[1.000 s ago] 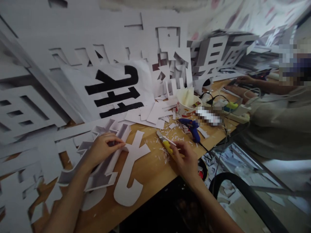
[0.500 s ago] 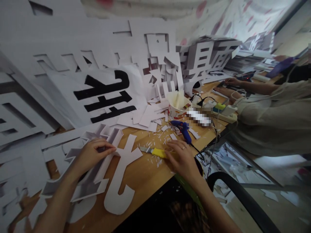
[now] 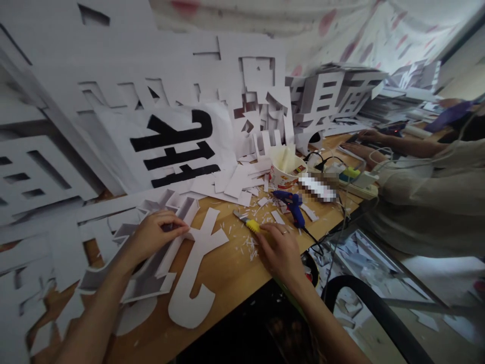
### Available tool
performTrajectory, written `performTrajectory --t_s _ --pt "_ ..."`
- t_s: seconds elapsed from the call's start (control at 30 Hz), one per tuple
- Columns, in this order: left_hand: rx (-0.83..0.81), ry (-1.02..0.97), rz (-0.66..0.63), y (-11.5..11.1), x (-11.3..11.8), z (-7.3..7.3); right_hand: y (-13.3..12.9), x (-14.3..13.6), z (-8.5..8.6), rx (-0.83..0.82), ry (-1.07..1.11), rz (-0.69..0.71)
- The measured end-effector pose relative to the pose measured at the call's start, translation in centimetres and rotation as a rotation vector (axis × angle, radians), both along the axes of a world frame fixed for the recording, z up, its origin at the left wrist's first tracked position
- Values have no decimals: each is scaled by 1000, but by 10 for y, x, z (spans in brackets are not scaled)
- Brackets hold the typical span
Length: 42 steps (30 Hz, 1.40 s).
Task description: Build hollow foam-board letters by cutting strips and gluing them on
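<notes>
My left hand [image 3: 161,232] pinches the tip of a flat white foam-board character piece [image 3: 199,253] lying at the table's front. Beneath my left wrist and beside that piece is a walled white board letter [image 3: 170,253]. My right hand [image 3: 278,245] is closed around the yellow handle of a utility knife [image 3: 253,225]; its blade points up and left over small white scraps. Just beyond this hand a blue glue gun [image 3: 291,205] lies on the wooden table.
A paper tub [image 3: 286,169] with pale sticks stands behind the glue gun. A sheet with a black character [image 3: 178,134] leans on cut white boards [image 3: 212,76]. Another person's arms [image 3: 409,146] rest at the right. A black chair armrest [image 3: 379,308] curves at the lower right.
The knife has turned in my right hand, its blade now pointing further up and away. The view has shifted slightly; my left hand stays at the white piece.
</notes>
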<state>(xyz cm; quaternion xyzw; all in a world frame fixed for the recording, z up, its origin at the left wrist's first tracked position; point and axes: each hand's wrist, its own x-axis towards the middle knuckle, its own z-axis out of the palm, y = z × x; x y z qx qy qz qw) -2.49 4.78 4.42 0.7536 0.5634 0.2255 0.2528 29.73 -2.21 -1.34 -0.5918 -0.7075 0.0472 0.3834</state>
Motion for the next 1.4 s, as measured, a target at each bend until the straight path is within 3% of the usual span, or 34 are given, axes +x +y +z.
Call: performTrajectory --t_s 0.2,0.3,0.43,0.77,1.4 --pt "-79 -84 65 0 -1 -2 16 -68 25 -55 231 361" --pt "-84 -141 81 1 -2 -4 29 -109 20 -125 176 474" --pt "-52 -122 80 0 0 -4 41 -137 6 -209 85 442" --pt "-26 -106 152 -1 7 0 50 -138 -10 -196 77 472" --pt "-33 -164 117 1 4 -2 48 -133 0 -17 101 566"
